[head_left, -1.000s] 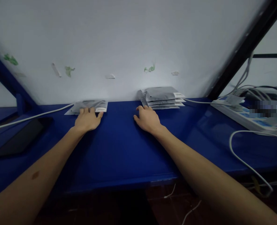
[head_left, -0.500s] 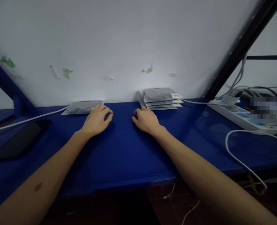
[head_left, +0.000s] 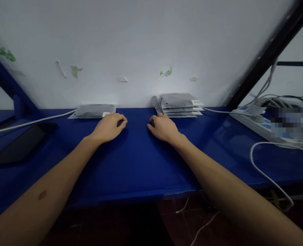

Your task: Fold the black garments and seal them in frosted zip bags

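Note:
My left hand (head_left: 110,126) rests on the blue table, its thumb and fingers curved with a small gap between the tips and nothing between them. Just behind it lies a grey plastic packet (head_left: 91,111) with a white label, against the wall. My right hand (head_left: 163,127) is on the table too, fingers loosely bent and the thumb a little apart, holding nothing. Its fingertips are close to the front left of a stack of several grey packets (head_left: 179,101) with white labels; whether they touch is unclear.
A dark flat device (head_left: 23,143) lies at the left of the blue table (head_left: 136,164). At the right are a white power strip (head_left: 251,123) with many cables and a looped white cable (head_left: 266,177). Blue and black frame bars slant at both sides.
The view has shifted slightly, so the packets and table appear a bit higher. My left thumb and fingertips look closer together. The packets lie as before.

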Action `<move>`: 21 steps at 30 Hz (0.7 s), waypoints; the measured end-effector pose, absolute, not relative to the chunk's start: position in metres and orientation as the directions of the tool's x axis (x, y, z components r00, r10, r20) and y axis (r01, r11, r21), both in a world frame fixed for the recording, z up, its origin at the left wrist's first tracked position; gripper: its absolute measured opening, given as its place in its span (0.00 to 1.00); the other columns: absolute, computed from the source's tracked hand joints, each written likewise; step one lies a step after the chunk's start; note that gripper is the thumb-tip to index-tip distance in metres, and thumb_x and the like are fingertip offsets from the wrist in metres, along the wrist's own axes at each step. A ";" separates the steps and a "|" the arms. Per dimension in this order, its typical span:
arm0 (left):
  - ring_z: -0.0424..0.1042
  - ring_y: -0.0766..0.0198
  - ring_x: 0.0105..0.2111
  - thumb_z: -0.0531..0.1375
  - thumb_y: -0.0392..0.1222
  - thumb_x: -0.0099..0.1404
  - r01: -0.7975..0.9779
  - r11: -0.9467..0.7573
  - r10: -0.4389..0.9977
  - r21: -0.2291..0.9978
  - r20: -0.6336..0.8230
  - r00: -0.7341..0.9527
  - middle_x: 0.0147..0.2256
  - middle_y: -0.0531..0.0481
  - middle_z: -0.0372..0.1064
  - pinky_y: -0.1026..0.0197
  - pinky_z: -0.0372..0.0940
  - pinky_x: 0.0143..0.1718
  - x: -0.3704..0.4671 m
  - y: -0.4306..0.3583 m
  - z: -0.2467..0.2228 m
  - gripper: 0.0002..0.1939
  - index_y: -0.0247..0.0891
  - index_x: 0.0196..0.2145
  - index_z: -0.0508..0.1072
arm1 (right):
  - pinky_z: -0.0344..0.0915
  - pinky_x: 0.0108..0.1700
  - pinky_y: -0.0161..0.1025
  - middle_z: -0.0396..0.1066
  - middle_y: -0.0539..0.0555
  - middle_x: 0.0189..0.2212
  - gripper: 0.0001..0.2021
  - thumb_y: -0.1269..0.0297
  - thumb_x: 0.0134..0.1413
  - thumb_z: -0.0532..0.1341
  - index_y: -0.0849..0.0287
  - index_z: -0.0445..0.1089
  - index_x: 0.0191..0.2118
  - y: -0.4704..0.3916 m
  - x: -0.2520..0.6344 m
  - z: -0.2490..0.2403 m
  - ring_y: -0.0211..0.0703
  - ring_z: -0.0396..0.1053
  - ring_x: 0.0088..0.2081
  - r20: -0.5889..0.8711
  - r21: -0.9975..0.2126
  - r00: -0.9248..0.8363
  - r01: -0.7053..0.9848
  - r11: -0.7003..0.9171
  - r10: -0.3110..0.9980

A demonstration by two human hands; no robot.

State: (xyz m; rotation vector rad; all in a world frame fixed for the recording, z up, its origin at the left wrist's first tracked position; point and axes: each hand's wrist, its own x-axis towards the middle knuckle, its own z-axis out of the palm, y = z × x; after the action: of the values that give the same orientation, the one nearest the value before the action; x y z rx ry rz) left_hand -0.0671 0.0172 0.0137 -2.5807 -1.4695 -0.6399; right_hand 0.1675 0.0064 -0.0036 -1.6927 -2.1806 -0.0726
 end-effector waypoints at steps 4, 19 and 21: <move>0.72 0.57 0.43 0.52 0.43 0.70 0.827 -0.550 0.776 0.117 0.437 0.455 0.42 0.43 0.75 0.53 0.63 0.50 -0.067 0.018 0.013 0.15 0.37 0.41 0.77 | 0.65 0.48 0.50 0.70 0.67 0.47 0.18 0.58 0.62 0.54 0.64 0.73 0.50 0.007 0.168 -0.004 0.58 0.66 0.51 0.319 -0.184 -0.208 0.944 0.275 0.925; 0.71 0.57 0.46 0.53 0.43 0.70 0.826 -0.544 0.799 0.147 0.393 0.456 0.45 0.43 0.73 0.54 0.63 0.51 -0.067 0.019 0.012 0.14 0.39 0.44 0.76 | 0.65 0.50 0.49 0.70 0.66 0.48 0.19 0.57 0.63 0.54 0.63 0.73 0.50 0.004 0.167 -0.001 0.58 0.67 0.52 0.296 -0.164 -0.222 0.947 0.278 0.929; 0.71 0.57 0.45 0.53 0.43 0.69 0.825 -0.545 0.800 0.149 0.387 0.459 0.45 0.44 0.73 0.54 0.64 0.50 -0.067 0.018 0.012 0.14 0.39 0.44 0.76 | 0.65 0.50 0.50 0.70 0.66 0.48 0.19 0.57 0.63 0.55 0.63 0.73 0.50 0.004 0.167 -0.001 0.58 0.67 0.52 0.298 -0.160 -0.222 0.947 0.278 0.928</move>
State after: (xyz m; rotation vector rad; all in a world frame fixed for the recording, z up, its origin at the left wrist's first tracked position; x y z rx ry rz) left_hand -0.0675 0.0184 0.0120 -2.6320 -1.4670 -0.6472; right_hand 0.1665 0.0041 -0.0012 -1.7061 -2.2196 -0.0787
